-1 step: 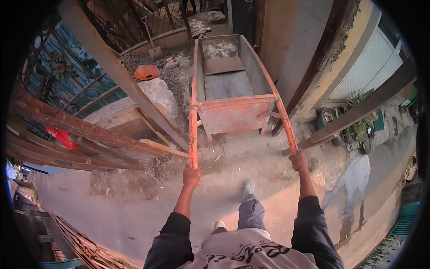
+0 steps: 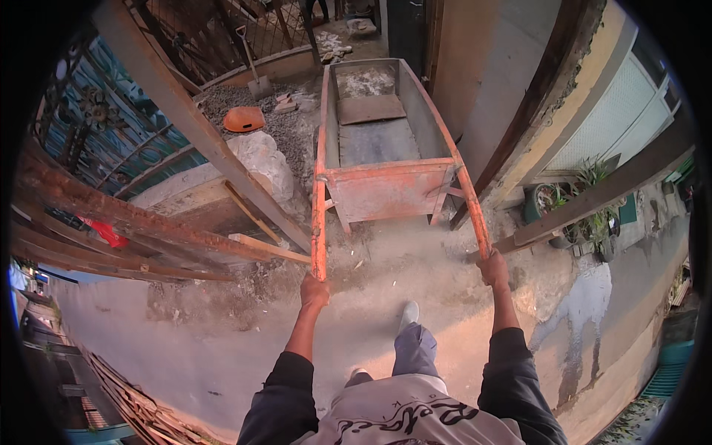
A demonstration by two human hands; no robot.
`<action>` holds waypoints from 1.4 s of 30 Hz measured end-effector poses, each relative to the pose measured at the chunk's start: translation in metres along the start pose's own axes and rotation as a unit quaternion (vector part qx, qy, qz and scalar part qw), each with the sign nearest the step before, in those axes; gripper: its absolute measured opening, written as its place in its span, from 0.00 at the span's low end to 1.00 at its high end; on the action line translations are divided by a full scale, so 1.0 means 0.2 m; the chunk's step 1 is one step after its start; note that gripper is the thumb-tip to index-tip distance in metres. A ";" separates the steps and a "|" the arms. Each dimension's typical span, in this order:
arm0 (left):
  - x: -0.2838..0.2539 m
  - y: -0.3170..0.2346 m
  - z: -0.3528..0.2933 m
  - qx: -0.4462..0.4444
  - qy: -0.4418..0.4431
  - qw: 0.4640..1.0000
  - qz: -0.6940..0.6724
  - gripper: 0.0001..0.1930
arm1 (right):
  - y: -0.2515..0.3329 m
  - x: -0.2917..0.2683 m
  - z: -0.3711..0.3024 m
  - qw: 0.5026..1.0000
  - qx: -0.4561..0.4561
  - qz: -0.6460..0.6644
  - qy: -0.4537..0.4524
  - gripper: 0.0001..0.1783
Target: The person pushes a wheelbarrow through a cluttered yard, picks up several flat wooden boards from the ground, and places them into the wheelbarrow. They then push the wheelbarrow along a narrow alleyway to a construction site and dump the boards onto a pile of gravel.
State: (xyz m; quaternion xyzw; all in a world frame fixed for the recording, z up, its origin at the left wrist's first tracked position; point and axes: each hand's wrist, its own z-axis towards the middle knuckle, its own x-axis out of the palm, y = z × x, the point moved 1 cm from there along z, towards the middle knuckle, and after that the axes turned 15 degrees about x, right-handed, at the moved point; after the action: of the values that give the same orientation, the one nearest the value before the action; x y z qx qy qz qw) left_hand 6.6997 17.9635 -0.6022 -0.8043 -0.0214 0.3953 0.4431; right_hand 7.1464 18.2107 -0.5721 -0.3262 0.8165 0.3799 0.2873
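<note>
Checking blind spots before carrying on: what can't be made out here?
Any wheel: head view, hidden behind the wheelbarrow.
Ends of the orange handles: head view, covered by the left hand and right hand.
Upper body of the far person: head view, cut off by the top edge.
Full shape of the red thing: head view, partly behind a brown beam.
</note>
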 end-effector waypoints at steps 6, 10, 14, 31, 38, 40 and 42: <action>0.06 -0.57 0.40 0.001 0.004 0.999 -0.052 0.20 | 0.21 -0.06 0.64 0.993 -0.038 -0.071 -0.086 0.22; 0.04 -0.69 0.65 0.024 -0.054 0.998 0.004 0.22 | 0.65 -0.17 0.76 0.998 -0.027 -0.050 -0.014 0.20; 0.03 -0.73 0.97 0.014 -0.049 0.997 0.052 0.24 | 1.02 -0.24 0.82 0.997 -0.055 -0.056 -0.022 0.17; -0.23 -1.42 2.45 -0.010 -0.022 0.994 0.108 0.26 | 2.15 0.02 1.76 0.995 -0.044 -0.052 -0.068 0.25; -0.18 -1.71 3.10 -0.029 0.035 0.996 0.074 0.27 | 2.80 -0.11 2.16 0.996 0.042 -0.070 0.030 0.28; -0.18 -1.61 3.31 -0.022 0.009 0.999 0.046 0.28 | 3.03 -0.10 2.21 0.995 -0.005 -0.095 -0.003 0.28; -0.22 -1.70 3.49 -0.013 0.043 0.997 0.065 0.28 | 3.19 -0.10 2.32 0.994 -0.025 -0.108 -0.028 0.28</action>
State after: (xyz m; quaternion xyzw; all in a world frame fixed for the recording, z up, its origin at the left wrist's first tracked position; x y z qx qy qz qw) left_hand 6.3202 18.6392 -0.5323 -0.8258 0.0443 0.3883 0.4065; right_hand 6.7816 18.9097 -0.5340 -0.4085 0.7588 0.3758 0.3409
